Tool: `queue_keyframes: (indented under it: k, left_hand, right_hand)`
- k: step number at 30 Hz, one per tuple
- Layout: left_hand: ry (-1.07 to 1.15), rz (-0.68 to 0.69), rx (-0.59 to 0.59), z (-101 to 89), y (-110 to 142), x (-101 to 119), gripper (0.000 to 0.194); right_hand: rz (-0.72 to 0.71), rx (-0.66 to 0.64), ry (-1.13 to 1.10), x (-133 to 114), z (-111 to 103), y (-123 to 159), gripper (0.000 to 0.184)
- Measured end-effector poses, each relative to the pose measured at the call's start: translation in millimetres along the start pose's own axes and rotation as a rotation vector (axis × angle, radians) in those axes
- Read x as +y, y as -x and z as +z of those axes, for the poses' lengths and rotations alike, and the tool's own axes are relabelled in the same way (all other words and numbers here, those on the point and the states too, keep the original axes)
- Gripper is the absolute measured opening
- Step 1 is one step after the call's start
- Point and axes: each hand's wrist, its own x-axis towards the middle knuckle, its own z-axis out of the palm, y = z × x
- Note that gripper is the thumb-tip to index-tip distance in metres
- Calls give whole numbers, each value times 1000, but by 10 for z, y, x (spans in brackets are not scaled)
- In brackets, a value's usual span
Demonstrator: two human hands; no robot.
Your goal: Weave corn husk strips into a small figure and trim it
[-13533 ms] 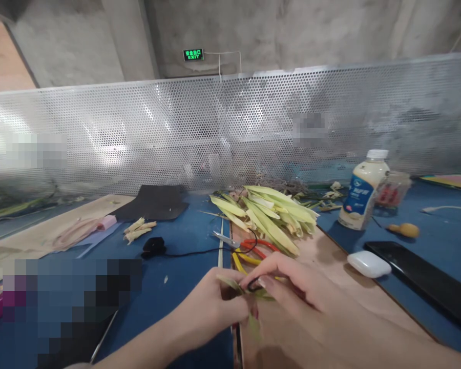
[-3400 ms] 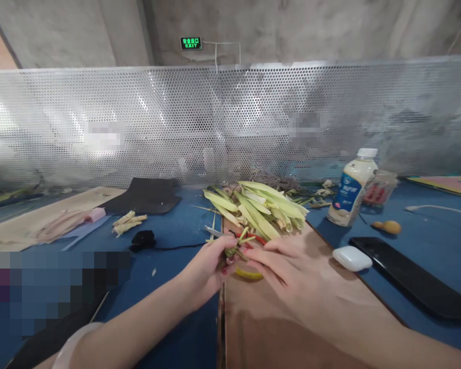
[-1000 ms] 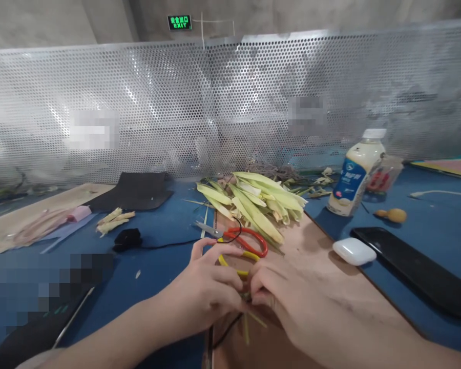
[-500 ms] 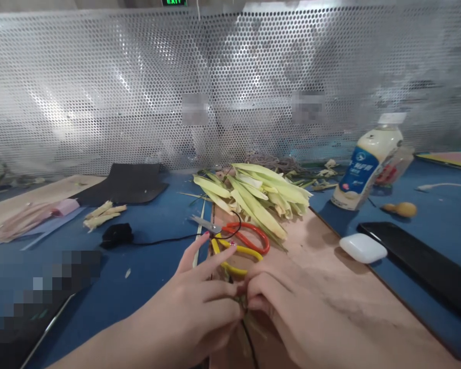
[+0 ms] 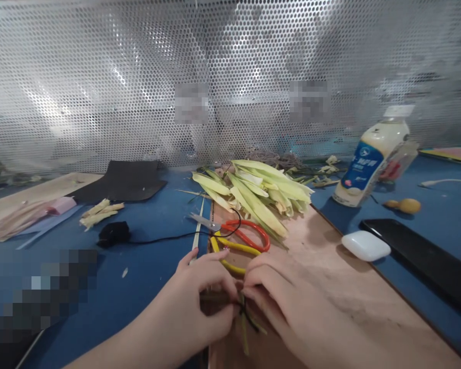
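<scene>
Hands, left (image 5: 194, 297) and right (image 5: 282, 292), curl inward, nearly touching, pinching thin green strips (image 5: 245, 334).

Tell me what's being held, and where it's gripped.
The left hand pinches thin green strips just short of their loose ends. The right hand meets it there, by a dark cord; what exactly it pinches is hidden.

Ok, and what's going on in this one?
A person's left hand and right hand meet over a board, pinching thin green strips with a dark strand among them. Just beyond, scissors lie unheld, crossed by a black thread leading to a black ball. Pale leaves are piled behind. The hands hide how the strips are joined, if at all.
</scene>
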Motion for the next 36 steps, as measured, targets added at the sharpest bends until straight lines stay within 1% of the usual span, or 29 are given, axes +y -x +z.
queue_keyframes:
  k: [4,6,9,13,16,18,23,27,31,34,36]
  left_hand:
    - [86,-55,16,-2,-10,46,10]
    - [93,-89,0,-16,-18,77,8]
    - [49,-140,-33,-47,-29,132,5]
    - [-30,-168,-47,-87,-32,225,3]
    - [-56,-180,-50,-98,-36,274,11]
    - [-60,-183,-47,-94,-40,276,11]
    - [-65,-177,-55,-69,-46,230,2]
    - [-74,-190,-51,-56,-47,235,4]
    - [-20,-214,-58,-65,-52,261,3]
    - [16,-232,-26,-78,-55,268,3]
    - [24,-244,-17,-85,-57,267,4]
  right_hand:
    - [8,5,21,-33,-42,-21,20]
    - [2,30,45,-39,-54,-25,18]
    - [-8,45,67,-37,-51,-18,17]
    - [-53,79,92,-31,-21,8,18]
    - [-53,97,96,-32,-12,20,20]
    - [-54,92,84,-39,-20,15,21]
    - [-58,86,94,-54,-41,-14,21]
    - [-74,107,137,-42,-17,-4,25]
    - [-81,113,127,-30,-6,9,27]
    - [-73,66,85,-30,-17,2,24]
    - [-83,64,80,-32,-24,-5,23]
